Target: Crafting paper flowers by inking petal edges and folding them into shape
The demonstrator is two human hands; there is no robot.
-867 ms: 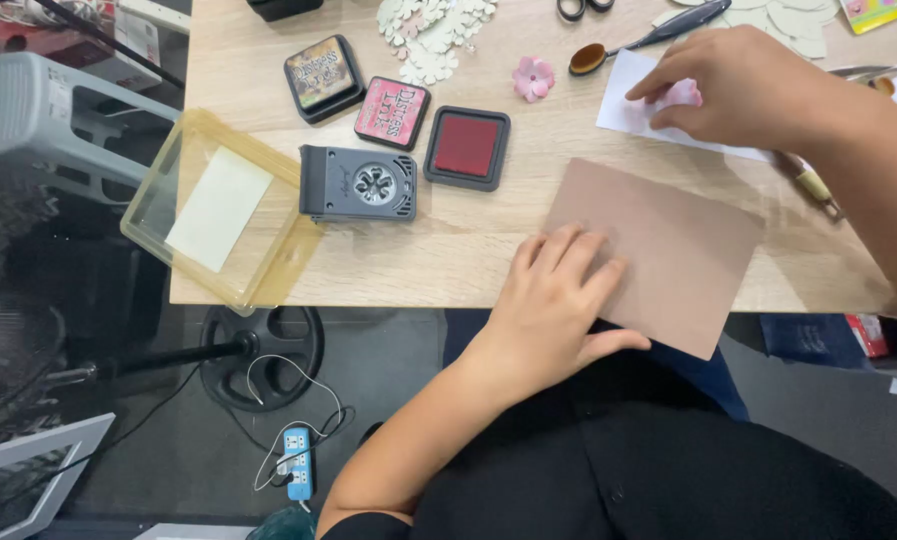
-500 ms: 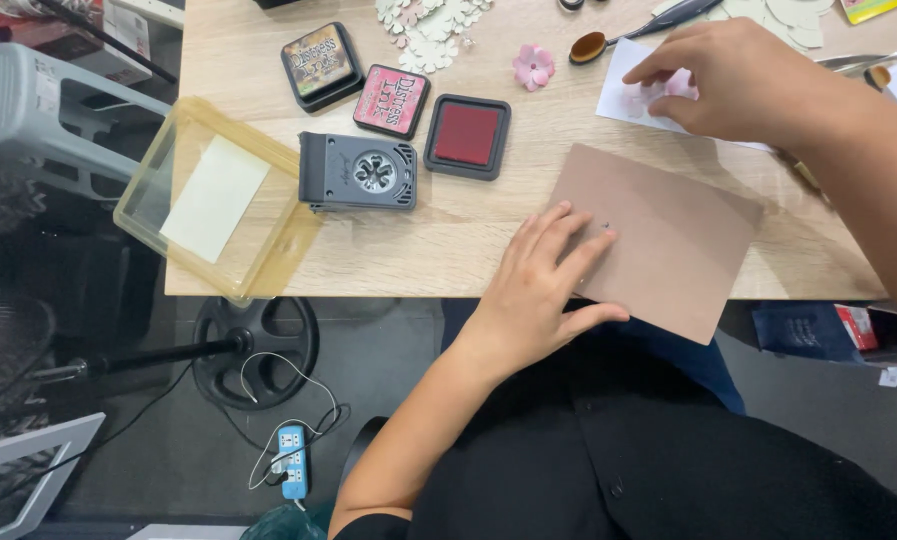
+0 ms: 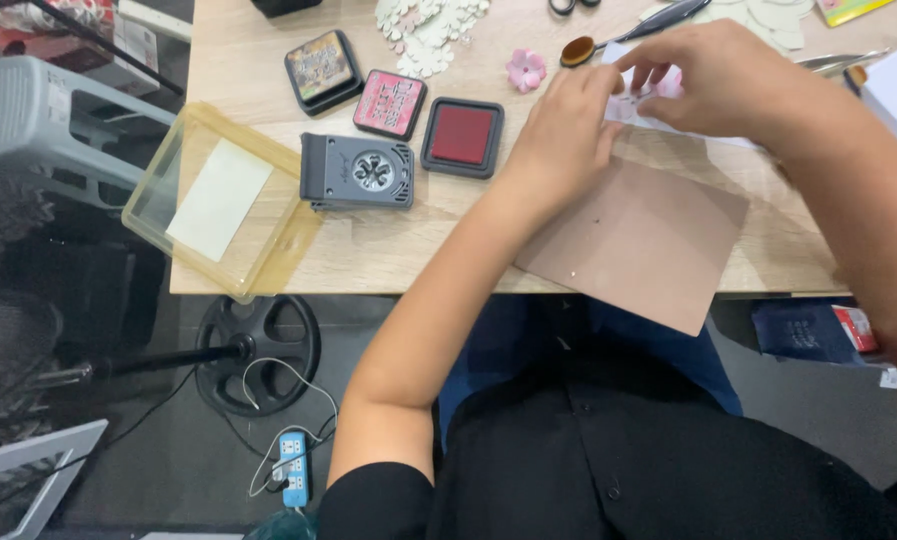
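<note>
Both hands — left hand (image 3: 568,125), right hand (image 3: 713,80) — pinching a small pink paper piece (image 3: 665,84), its orientation unclear

Left hand (image 3: 568,125) is off the brown card sheet (image 3: 638,240) now; it was flat on the sheet's near-left corner before. It sits up at the far side of the sheet, meeting the right hand (image 3: 713,80) over the white paper (image 3: 633,108). Both sets of fingers are pinched around a small pink piece (image 3: 665,82), details too small to tell. Brown sheet lies uncovered, its near corner overhanging the table edge (image 3: 368,285). Camera view shifted slightly.
</note>
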